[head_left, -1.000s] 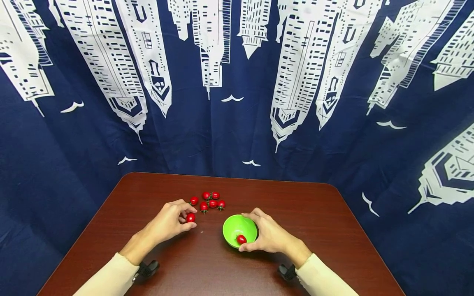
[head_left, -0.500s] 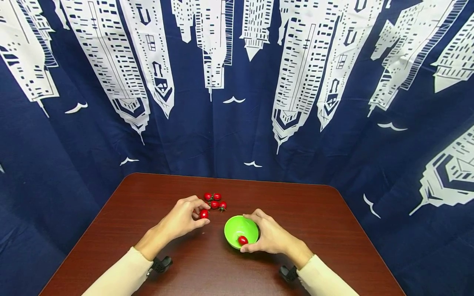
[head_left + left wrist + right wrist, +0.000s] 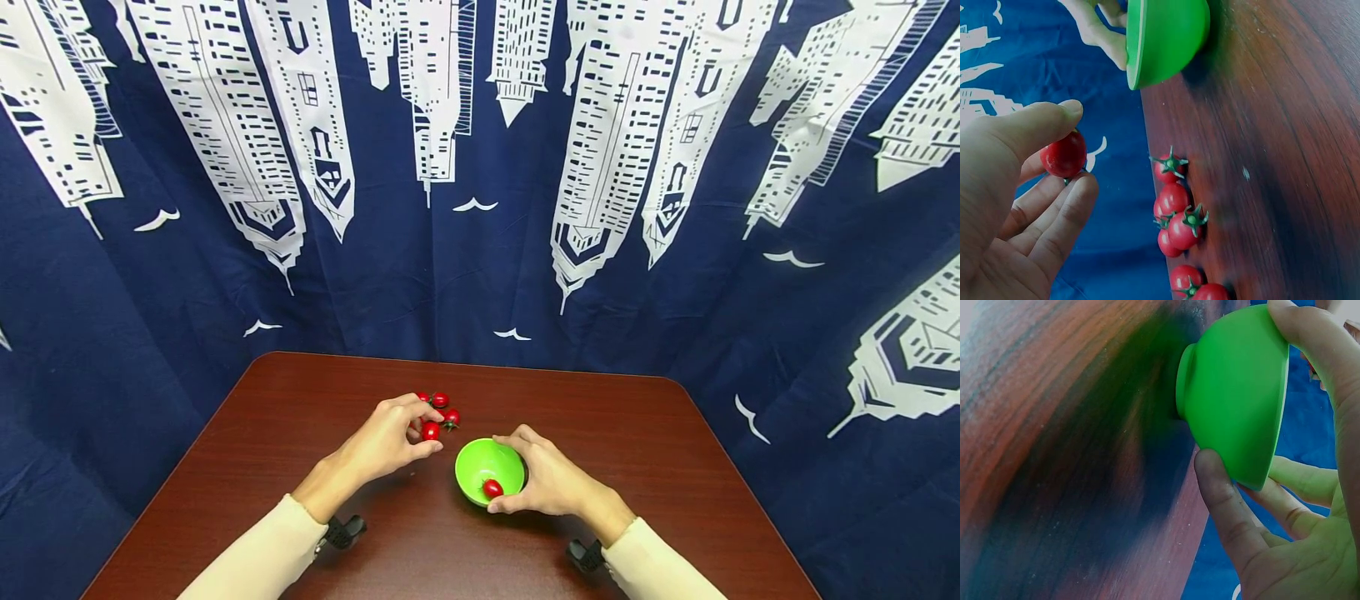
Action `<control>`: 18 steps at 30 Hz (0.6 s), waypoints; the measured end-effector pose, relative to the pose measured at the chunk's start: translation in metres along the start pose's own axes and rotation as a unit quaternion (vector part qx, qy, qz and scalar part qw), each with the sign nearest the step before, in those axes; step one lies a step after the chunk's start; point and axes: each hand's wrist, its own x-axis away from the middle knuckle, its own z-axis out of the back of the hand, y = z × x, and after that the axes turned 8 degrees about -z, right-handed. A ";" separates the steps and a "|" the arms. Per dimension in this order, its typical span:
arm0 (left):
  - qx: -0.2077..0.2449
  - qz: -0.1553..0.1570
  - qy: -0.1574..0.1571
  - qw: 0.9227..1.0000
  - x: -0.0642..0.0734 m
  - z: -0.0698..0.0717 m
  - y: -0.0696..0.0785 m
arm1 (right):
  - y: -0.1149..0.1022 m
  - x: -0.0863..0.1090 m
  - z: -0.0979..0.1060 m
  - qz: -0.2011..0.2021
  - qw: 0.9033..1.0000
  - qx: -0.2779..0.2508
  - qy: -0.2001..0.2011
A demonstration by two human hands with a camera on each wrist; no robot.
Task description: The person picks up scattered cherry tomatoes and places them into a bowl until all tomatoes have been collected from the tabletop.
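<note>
Left hand (image 3: 384, 442) pinched a round red tomato (image 3: 431, 431), right hand (image 3: 553, 481) gripped a round green bowl (image 3: 474, 467).
Partly hidden, other tomatoes (image 3: 441, 400) lay left of the bowl; the left hand had neared it.

I see glossy red, round tomatoes (image 3: 1180, 236) with green, star-shaped stems (image 3: 1194, 219), and a plain lime-green, rounded bowl (image 3: 478, 463). To me the wood-grained counter (image 3: 585, 408) reads reddish brown, the navy fabric backdrop (image 3: 435, 287) carries white buildings (image 3: 435, 92) and birds (image 3: 476, 204), and the sleeves (image 3: 255, 550) are cream.

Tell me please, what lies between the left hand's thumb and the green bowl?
In the head view, only bare tabletop shows between the left thumb and the green bowl.
</note>
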 end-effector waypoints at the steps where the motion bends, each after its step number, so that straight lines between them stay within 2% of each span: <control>1: 0.002 -0.002 -0.001 1.000 -0.001 -0.001 0.000 | 0.000 0.000 0.000 -0.001 1.000 0.000 -0.001; 7: 0.005 -0.011 -0.011 1.000 -0.009 -0.006 0.006 | 0.000 -0.001 0.001 0.001 1.000 -0.002 -0.002; 12: -0.012 -0.027 -0.016 0.999 -0.016 -0.010 0.010 | -0.001 -0.002 0.001 0.003 1.000 -0.002 -0.002; 18: -0.030 -0.026 -0.039 0.998 -0.022 -0.016 0.017 | 0.000 -0.001 0.000 -0.001 1.000 0.000 -0.004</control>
